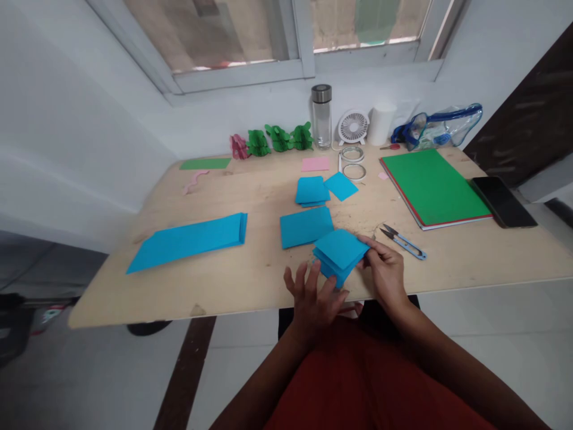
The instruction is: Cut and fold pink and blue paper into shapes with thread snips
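A small stack of blue paper squares (342, 249) is pinched at its right corner by my right hand (385, 267). The squares lie slightly out of line with one another. My left hand (314, 295) has its fingers spread, and some fingertips touch the near left edges of the stack. Just behind lies a folded blue paper rectangle (307, 227). Farther back are a pile of blue squares (312, 190) and a single blue square (341, 186). Long blue paper strips (190, 239) lie at the left.
Thread snips (404, 241) lie right of my right hand, near green paper sheets (436, 185) and a phone (504, 202). Tape rolls (354, 172), a glass bottle (322, 116), a small fan (353, 127) and green paper figures (280, 138) stand behind. The table's front edge (250, 313) is close to me.
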The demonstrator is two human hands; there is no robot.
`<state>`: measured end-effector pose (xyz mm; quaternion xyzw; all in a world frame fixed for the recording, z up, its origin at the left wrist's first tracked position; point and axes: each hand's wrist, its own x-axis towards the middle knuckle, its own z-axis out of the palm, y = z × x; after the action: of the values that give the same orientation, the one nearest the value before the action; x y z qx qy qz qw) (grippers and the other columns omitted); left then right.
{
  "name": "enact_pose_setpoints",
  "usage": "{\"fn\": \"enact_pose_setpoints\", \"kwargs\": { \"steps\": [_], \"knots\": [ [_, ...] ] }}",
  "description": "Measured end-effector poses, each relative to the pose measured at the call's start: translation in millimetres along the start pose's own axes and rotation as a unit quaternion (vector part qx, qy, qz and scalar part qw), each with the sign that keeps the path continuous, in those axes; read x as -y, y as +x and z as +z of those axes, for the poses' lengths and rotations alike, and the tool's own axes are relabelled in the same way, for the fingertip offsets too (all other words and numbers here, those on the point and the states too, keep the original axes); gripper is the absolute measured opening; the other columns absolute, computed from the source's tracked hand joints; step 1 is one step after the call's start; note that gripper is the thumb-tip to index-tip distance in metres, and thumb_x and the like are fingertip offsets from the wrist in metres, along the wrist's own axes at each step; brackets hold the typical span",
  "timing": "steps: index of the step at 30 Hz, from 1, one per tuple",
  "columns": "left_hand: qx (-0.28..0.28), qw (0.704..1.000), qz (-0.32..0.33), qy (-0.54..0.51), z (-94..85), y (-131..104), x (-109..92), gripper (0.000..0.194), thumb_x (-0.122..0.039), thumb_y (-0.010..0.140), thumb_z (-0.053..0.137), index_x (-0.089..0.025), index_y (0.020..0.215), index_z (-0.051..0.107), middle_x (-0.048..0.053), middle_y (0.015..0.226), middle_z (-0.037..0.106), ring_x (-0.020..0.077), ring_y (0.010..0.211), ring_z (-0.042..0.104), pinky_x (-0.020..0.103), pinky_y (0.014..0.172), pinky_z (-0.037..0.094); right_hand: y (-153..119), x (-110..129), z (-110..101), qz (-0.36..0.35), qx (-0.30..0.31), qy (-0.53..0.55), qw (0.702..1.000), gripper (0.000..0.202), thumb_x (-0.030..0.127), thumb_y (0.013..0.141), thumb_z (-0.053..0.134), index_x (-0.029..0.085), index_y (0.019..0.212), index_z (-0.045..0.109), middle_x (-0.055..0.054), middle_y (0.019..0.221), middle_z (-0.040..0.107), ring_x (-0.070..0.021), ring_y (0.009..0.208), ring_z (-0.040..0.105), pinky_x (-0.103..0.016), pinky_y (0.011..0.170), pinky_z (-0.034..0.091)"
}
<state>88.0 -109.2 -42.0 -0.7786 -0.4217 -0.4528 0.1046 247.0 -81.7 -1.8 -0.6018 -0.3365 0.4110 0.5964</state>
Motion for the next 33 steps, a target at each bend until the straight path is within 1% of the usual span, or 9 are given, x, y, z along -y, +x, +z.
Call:
{"fn": "enact_pose_setpoints", "kwargs": {
  "steps": [4, 8, 13, 17, 22, 25, 29, 31, 33],
  "knots": [
    [-0.020, 0.999, -0.012, 0.028, 4.2, 4, -1, 0.030, -0.025, 0.074, 0.070, -0.026, 0.101, 0.056, 0.009, 0.129, 0.051, 0.0300, 0.135, 0.028, 0.060, 0.108, 0.016, -2, 0, 2, -0.013, 0.009, 0.015, 1.000, 0.033, 0.022, 0.071, 0.054, 0.016, 0.097, 0.074, 0.004, 0.047, 0.058, -0.0118, 0.046, 0.052, -0.026, 0.049, 0.045],
    [-0.027, 0.998, -0.018, 0.045, -1.3, 11, 4, 0.017, -0.013, 0.077, 0.061, -0.026, 0.087, 0.063, 0.006, 0.124, 0.058, 0.0278, 0.134, 0.030, 0.060, 0.108, 0.017, -3, -2, 1, -0.040, 0.012, -0.007, 0.999, 0.032, 0.022, 0.073, 0.054, 0.018, 0.097, 0.074, 0.004, 0.050, 0.060, -0.0120, 0.047, 0.054, -0.026, 0.050, 0.046],
    [0.005, 0.997, 0.052, 0.050, -9.5, 18, 12, 0.015, -0.007, 0.077, 0.062, -0.022, 0.074, 0.062, 0.004, 0.123, 0.062, 0.0261, 0.134, 0.032, 0.056, 0.109, 0.020, -4, -5, -1, -0.089, 0.017, -0.071, 0.993, 0.030, 0.021, 0.075, 0.052, 0.019, 0.095, 0.075, 0.000, 0.065, 0.068, -0.0117, 0.050, 0.057, -0.027, 0.052, 0.049],
    [0.007, 0.994, 0.103, 0.025, -7.8, 21, 15, 0.017, -0.007, 0.080, 0.059, -0.018, 0.067, 0.058, 0.003, 0.116, 0.067, 0.0245, 0.126, 0.043, 0.052, 0.106, 0.028, -2, -15, -5, -0.112, 0.028, -0.106, 0.988, 0.031, 0.022, 0.078, 0.050, 0.019, 0.096, 0.074, -0.003, 0.080, 0.072, -0.0140, 0.058, 0.062, -0.028, 0.055, 0.052],
    [0.048, 0.991, 0.121, -0.010, -5.7, 18, 19, 0.021, -0.009, 0.084, 0.054, -0.017, 0.066, 0.057, 0.002, 0.112, 0.069, 0.0243, 0.116, 0.054, 0.052, 0.101, 0.032, -1, -29, -6, -0.160, 0.037, -0.169, 0.972, 0.032, 0.020, 0.079, 0.047, 0.023, 0.096, 0.074, -0.003, 0.098, 0.074, -0.0210, 0.094, 0.067, -0.037, 0.085, 0.052],
    [0.069, 0.990, 0.123, -0.022, -5.4, 14, 21, 0.018, -0.010, 0.085, 0.055, -0.017, 0.069, 0.059, 0.004, 0.111, 0.070, 0.0243, 0.108, 0.059, 0.049, 0.096, 0.037, -2, -30, -8, -0.161, 0.068, -0.200, 0.964, 0.033, 0.021, 0.082, 0.046, 0.023, 0.101, 0.073, -0.003, 0.105, 0.073, -0.0218, 0.103, 0.065, -0.039, 0.093, 0.049],
    [0.096, 0.987, 0.120, -0.048, -4.2, 11, 22, 0.019, -0.008, 0.087, 0.050, -0.015, 0.075, 0.062, 0.009, 0.108, 0.070, 0.0223, 0.095, 0.064, 0.043, 0.085, 0.046, 2, -20, -25, -0.171, 0.113, -0.279, 0.938, 0.033, 0.030, 0.086, 0.049, 0.020, 0.110, 0.068, -0.007, 0.110, 0.070, -0.0228, 0.098, 0.066, -0.037, 0.085, 0.052],
    [0.105, 0.986, 0.113, -0.063, -3.6, 10, 22, 0.016, -0.008, 0.087, 0.051, -0.014, 0.081, 0.064, 0.010, 0.106, 0.070, 0.0213, 0.091, 0.064, 0.040, 0.080, 0.049, 10, -13, -44, -0.201, 0.082, -0.339, 0.915, 0.035, 0.034, 0.088, 0.048, 0.020, 0.114, 0.066, -0.008, 0.105, 0.071, -0.0227, 0.089, 0.066, -0.035, 0.077, 0.053],
    [0.116, 0.985, 0.102, -0.076, -3.5, 10, 22, 0.014, -0.008, 0.086, 0.053, -0.014, 0.087, 0.066, 0.010, 0.103, 0.071, 0.0207, 0.090, 0.064, 0.037, 0.076, 0.051, 22, -7, -65, -0.255, 0.034, -0.420, 0.870, 0.035, 0.035, 0.089, 0.046, 0.017, 0.111, 0.067, -0.010, 0.097, 0.071, -0.0239, 0.086, 0.065, -0.038, 0.078, 0.051]
  ]
}}
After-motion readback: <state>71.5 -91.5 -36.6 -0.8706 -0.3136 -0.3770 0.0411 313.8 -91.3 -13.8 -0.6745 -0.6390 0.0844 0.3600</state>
